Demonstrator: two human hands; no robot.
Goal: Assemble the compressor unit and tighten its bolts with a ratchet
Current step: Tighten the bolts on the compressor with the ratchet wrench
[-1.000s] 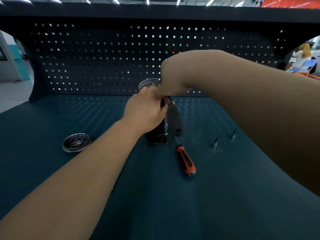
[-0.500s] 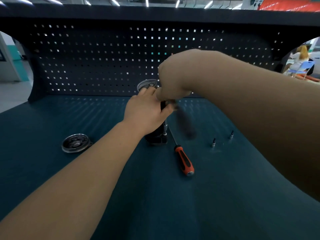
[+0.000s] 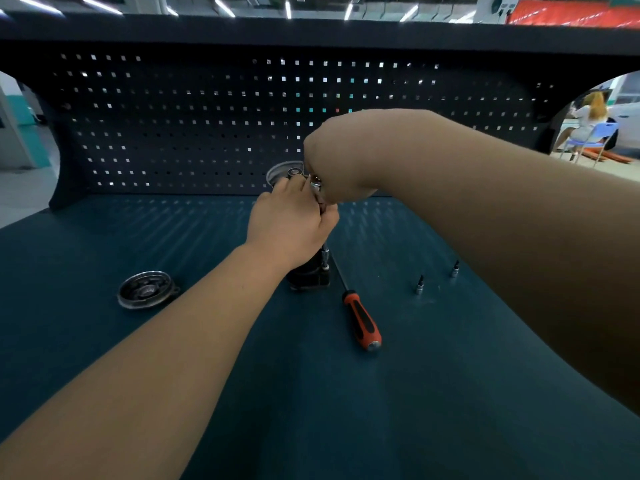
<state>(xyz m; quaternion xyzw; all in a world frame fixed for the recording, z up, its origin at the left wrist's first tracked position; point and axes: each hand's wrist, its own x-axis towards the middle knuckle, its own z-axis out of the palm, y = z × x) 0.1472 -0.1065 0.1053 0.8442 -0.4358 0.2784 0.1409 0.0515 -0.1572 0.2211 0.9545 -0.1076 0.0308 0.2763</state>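
Head cam: L hand point(image 3: 291, 226) wraps compressor unit point(image 3: 308, 275) top, R hand point(image 3: 341, 161) clenched round ratchet point(image 3: 316, 184) just above.

Surface point(image 3: 104, 341): dark teal, with faint rows of light flecks near the back. Pegboard point(image 3: 173, 126): black, pierced by a regular grid of small square holes. Screwdriver point(image 3: 362, 320): handle orange with black inlay. Round cover point(image 3: 145, 289): silver-grey rim. Compressor unit point(image 3: 308, 275): black. Two bits point(image 3: 419, 285): silver with black tips.
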